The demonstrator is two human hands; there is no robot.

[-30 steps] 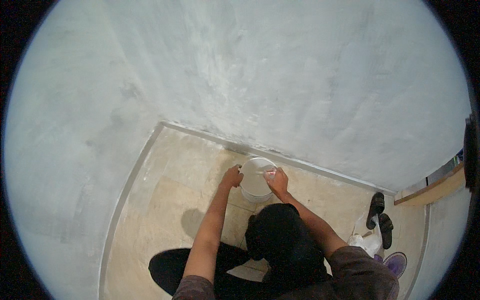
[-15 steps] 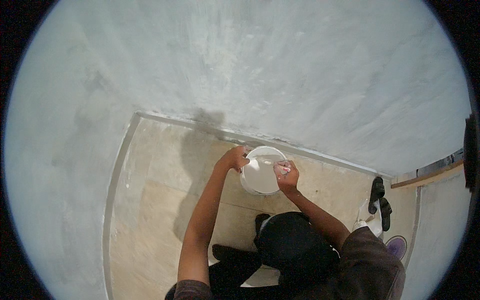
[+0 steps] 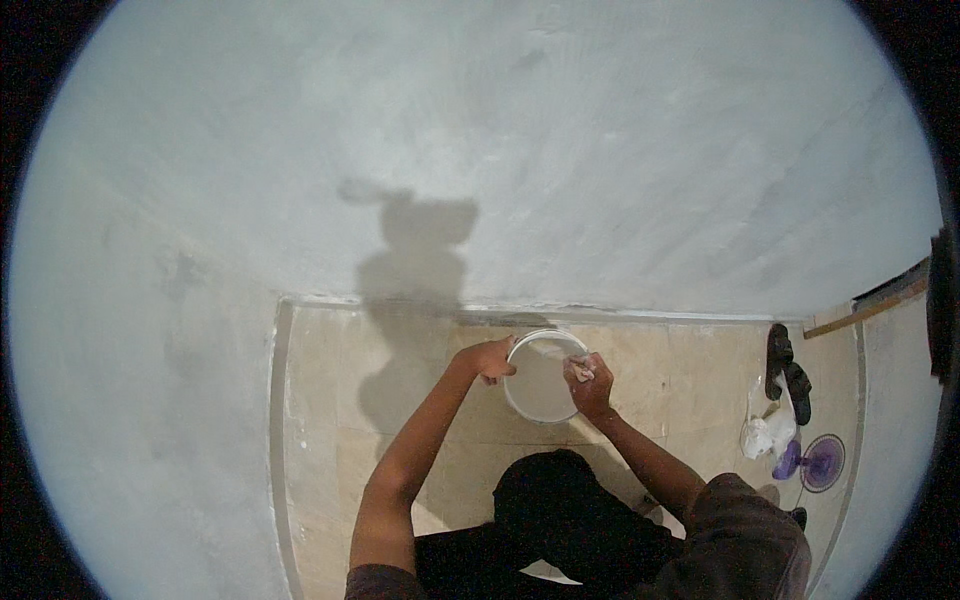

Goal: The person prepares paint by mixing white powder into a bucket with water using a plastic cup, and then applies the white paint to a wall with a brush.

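Note:
A round white bucket (image 3: 541,418) holds a pale greyish-white liquid and stands in front of my bent knees, close to the wall. My left hand (image 3: 487,360) grips its left rim, thumb over the edge. At the right side of the bucket my right hand (image 3: 590,384) is closed, its fingers smudged with white. What it holds is mostly hidden; a pale strip lies in the bucket just beyond the fingers.
A grey-white wall (image 3: 600,200) rises beyond the bucket. Black sandals (image 3: 779,350), a white plastic bag (image 3: 768,430) and a purple fan (image 3: 823,463) stand on the beige tiled floor (image 3: 330,420) at the right. A wooden strip (image 3: 865,308) juts from the right wall.
My view has turned and shifted, so the bucket appears lower and farther right. Both hands stay at the bucket, the left still on its rim.

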